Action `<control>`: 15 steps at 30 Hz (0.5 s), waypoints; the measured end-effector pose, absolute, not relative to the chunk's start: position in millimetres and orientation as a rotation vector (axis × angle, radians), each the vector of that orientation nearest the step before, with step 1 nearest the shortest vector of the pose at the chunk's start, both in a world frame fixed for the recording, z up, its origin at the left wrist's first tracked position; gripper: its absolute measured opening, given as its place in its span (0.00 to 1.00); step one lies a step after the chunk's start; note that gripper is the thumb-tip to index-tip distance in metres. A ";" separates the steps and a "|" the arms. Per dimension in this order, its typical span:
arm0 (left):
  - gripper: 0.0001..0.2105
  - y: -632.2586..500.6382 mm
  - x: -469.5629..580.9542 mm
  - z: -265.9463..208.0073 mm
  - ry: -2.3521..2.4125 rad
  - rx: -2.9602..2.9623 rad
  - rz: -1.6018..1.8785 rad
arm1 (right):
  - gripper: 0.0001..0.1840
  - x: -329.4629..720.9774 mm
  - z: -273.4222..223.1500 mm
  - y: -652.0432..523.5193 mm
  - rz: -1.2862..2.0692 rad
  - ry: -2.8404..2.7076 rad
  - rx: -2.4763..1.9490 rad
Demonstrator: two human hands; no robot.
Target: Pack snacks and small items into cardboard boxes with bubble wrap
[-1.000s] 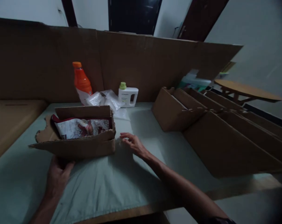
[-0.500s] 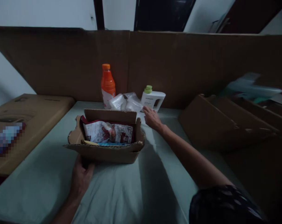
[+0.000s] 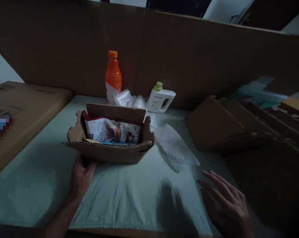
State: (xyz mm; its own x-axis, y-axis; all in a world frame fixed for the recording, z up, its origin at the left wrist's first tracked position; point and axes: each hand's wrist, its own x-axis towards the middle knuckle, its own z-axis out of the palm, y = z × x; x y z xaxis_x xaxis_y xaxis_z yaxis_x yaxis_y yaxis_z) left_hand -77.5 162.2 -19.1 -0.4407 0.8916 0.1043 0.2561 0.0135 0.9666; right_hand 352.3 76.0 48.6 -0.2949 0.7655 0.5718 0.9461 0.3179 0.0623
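A small open cardboard box (image 3: 115, 155) stands on the pale green cloth, with a white and dark red printed bag (image 3: 112, 130) inside it. Under the bag, a strip of blue and something yellowish show. My left hand (image 3: 82, 175) grips the box at its near left lower side, its fingertips partly hidden beneath. To the right of the box lies a flat sheet of bubble wrap (image 3: 175, 147). My right hand (image 3: 226, 201), slightly blurred, is open with fingers stretched, just beyond the sheet's near right corner and holding nothing.
Behind the box stand an orange bottle (image 3: 113, 76), crumpled bubble wrap (image 3: 124, 98) and a white jug with a green cap (image 3: 161, 99). A tall cardboard panel (image 3: 189, 59) closes the back. A flat carton (image 3: 33, 112) lies left; larger boxes (image 3: 211, 125) stand right.
My right hand has moved from beside the white jug back toward me on the right. A bubble wrap sheet now lies spread right of the box. My left hand stays at the box; the view has tilted down.
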 end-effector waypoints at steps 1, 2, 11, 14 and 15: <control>0.24 162.5 -77.4 -17.4 1.738 1.167 1.466 | 0.09 343.2 51.7 74.2 -0.429 -2.117 -1.503; 0.24 162.6 -77.4 -15.7 1.747 1.157 1.476 | 0.11 331.0 54.3 76.3 -0.293 -2.093 -1.481; 0.25 157.1 -84.6 -5.8 1.722 1.279 1.427 | 0.41 209.8 38.5 162.7 0.903 -1.917 -1.116; 0.28 169.7 -75.7 3.3 1.630 1.311 1.384 | 0.40 206.2 31.3 178.6 0.875 -1.826 -1.122; 0.28 177.4 -69.4 6.5 1.584 1.325 1.375 | 0.40 208.9 29.9 182.8 0.855 -1.801 -1.146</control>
